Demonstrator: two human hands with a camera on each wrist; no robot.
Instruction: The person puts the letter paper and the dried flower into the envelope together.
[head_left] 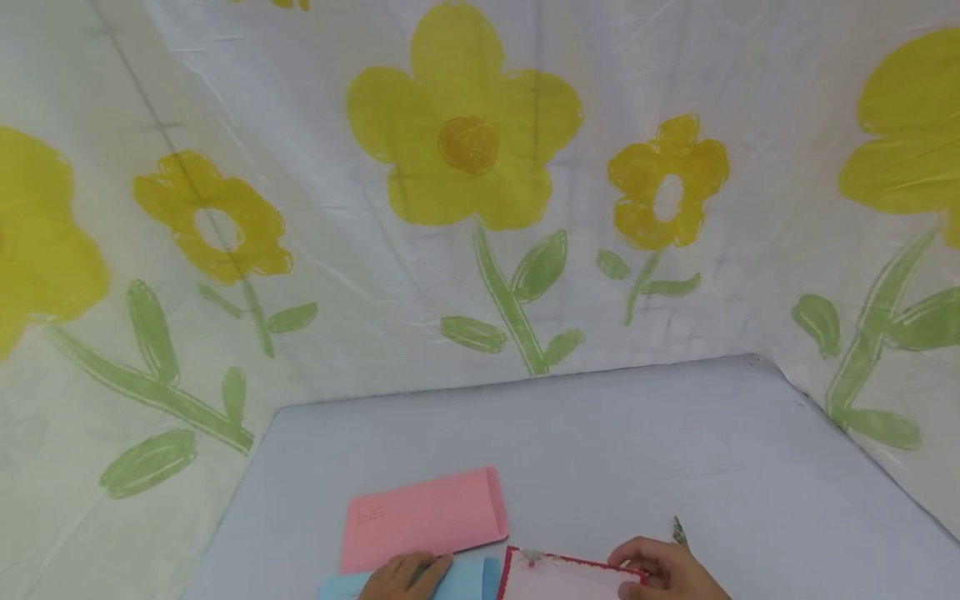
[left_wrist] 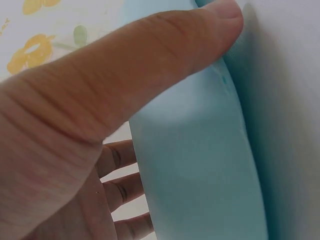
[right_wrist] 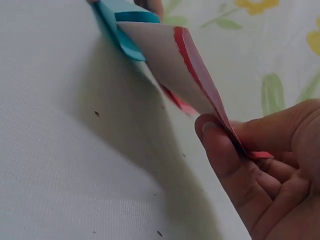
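My left hand (head_left: 408, 577) (left_wrist: 75, 125) grips a light blue envelope (head_left: 465, 581) (left_wrist: 200, 160) (right_wrist: 128, 47), thumb on one face and fingers behind it. Between the thumb and fingers of my right hand (head_left: 667, 571) (right_wrist: 272, 182) is pinched the edge of a pale card (head_left: 566, 582) (right_wrist: 162, 55) with a red border and a small floral print at its upper left corner. The card bends, and its far end meets the blue envelope's open end in the right wrist view; how far it reaches inside cannot be told.
A pink envelope (head_left: 427, 512) with small writing lies on the pale table (head_left: 600, 458), just beyond the blue one. A small patterned object (head_left: 679, 532) shows behind my right hand. A white sheet with yellow flowers (head_left: 465, 142) hangs around the table.
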